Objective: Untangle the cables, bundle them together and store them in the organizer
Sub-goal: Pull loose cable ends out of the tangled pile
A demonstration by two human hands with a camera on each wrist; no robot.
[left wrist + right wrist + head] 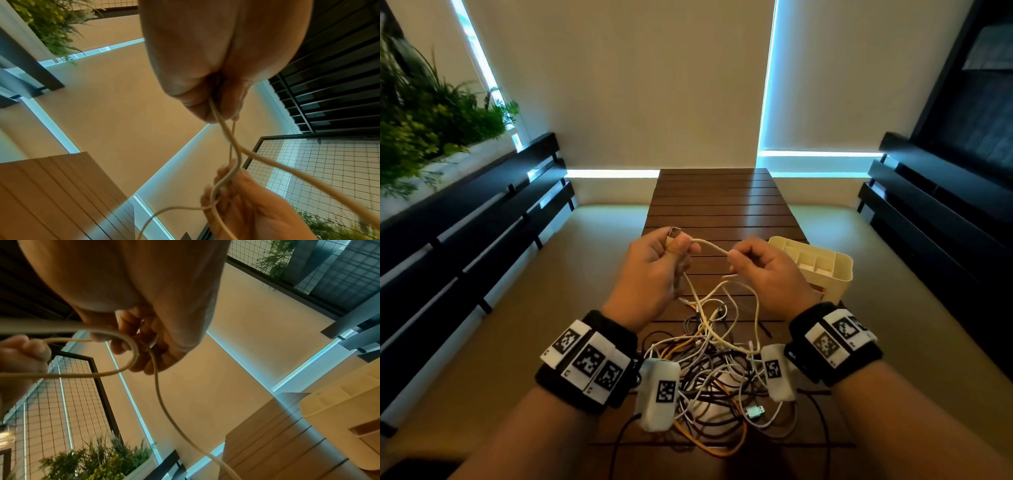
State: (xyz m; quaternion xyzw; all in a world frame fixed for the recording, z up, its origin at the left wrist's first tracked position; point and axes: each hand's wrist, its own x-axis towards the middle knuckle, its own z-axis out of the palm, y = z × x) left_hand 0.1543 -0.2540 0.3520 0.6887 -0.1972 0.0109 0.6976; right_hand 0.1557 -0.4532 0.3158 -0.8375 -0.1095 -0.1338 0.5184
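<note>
A: Slatted table carries everything. The tangled pile of cables lies at its near end; the cream organizer stands at its right edge, beyond the pile.

B: Hands?

A: Both are raised above the table, over the pile. The left hand pinches the plug end of the cream cable; the right hand pinches the same strand just beside it.

B: Technique?

A: Judgement: she should keep the plug fixed and feed the strand through the right fingers gently. It trails into the pile, so a hard pull may tighten the knots.
</note>
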